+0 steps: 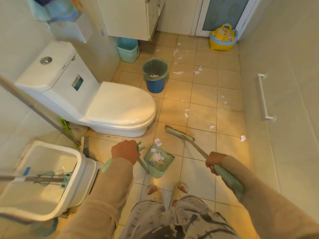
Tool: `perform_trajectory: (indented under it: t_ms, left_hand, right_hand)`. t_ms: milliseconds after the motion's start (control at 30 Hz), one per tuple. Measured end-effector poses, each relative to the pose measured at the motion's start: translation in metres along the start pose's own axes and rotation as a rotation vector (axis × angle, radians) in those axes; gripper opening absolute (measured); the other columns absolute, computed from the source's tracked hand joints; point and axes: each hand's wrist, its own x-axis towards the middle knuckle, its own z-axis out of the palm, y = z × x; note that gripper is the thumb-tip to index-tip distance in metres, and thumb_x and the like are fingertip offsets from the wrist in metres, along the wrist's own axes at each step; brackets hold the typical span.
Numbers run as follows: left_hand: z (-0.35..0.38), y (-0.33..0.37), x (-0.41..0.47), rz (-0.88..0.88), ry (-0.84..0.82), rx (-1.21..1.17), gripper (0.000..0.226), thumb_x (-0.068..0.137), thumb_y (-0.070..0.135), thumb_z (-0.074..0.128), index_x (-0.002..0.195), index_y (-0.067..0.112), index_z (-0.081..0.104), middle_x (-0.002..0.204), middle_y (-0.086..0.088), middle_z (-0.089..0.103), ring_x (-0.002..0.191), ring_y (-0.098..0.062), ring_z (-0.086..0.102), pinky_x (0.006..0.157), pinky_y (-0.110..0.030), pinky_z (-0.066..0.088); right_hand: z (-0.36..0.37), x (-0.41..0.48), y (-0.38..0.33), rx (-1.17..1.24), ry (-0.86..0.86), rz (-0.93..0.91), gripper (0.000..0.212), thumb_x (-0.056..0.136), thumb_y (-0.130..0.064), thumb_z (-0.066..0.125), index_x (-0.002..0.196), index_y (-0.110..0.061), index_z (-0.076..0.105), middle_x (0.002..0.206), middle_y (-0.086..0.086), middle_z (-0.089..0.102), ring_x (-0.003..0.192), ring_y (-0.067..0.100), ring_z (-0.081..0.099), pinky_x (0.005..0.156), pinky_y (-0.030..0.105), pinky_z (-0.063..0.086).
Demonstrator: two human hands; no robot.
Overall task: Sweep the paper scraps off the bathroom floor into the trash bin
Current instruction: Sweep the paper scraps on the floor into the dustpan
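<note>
The left hand grips the dustpan handle, the right hand grips the broom. Pull the scraps (many lie toward the bin) with short, low strokes into the pan.

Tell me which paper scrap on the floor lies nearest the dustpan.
The scrap just off the dustpan mouth, left of the broom head. The other loose scraps lie farther off, toward the right wall and past the trash bin.

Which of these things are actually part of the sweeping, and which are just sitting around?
In use: broom, dustpan, paper scraps, trash bin, left hand, right hand.
Just there: toilet, mop bucket, yellow potty, pale green bucket.
</note>
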Motion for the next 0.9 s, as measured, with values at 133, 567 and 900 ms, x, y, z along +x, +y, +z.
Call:
perform_trajectory:
  t_ms: [133, 567, 900]
  left_hand:
    - [0.008, -0.003, -0.003, 0.000, 0.008, 0.029, 0.022, 0.090, 0.037, 0.056, 0.101, 0.020, 0.064, 0.098, -0.001, 0.067, 0.092, -0.023, 0.065, 0.070, -0.027, 0.046]
    - [0.001, -0.006, 0.011, 0.051, 0.064, 0.029, 0.015, 0.090, 0.032, 0.057, 0.095, 0.021, 0.065, 0.094, 0.002, 0.067, 0.089, -0.019, 0.066, 0.065, -0.023, 0.041]
    - [-0.010, 0.013, 0.025, 0.255, 0.147, 0.110, 0.022, 0.091, 0.038, 0.056, 0.097, 0.019, 0.065, 0.095, 0.000, 0.068, 0.088, -0.021, 0.066, 0.066, -0.025, 0.041]
  right_hand:
    - [0.030, 0.011, -0.020, -0.125, 0.037, -0.008, 0.022, 0.086, -0.005, 0.045, 0.108, -0.003, 0.045, 0.064, 0.008, 0.051, 0.052, 0.017, 0.048, 0.052, 0.025, 0.043]
    - [0.025, -0.031, 0.056, 0.470, -0.256, 0.136, 0.020, 0.090, 0.001, 0.044, 0.074, -0.010, 0.040, 0.036, 0.001, 0.037, 0.027, 0.010, 0.038, 0.034, 0.011, 0.031]
    - [0.068, -0.029, 0.075, 0.884, -0.104, 0.132, 0.024, 0.089, 0.004, 0.046, 0.069, -0.009, 0.039, 0.037, 0.004, 0.040, 0.024, 0.012, 0.037, 0.034, 0.012, 0.034]
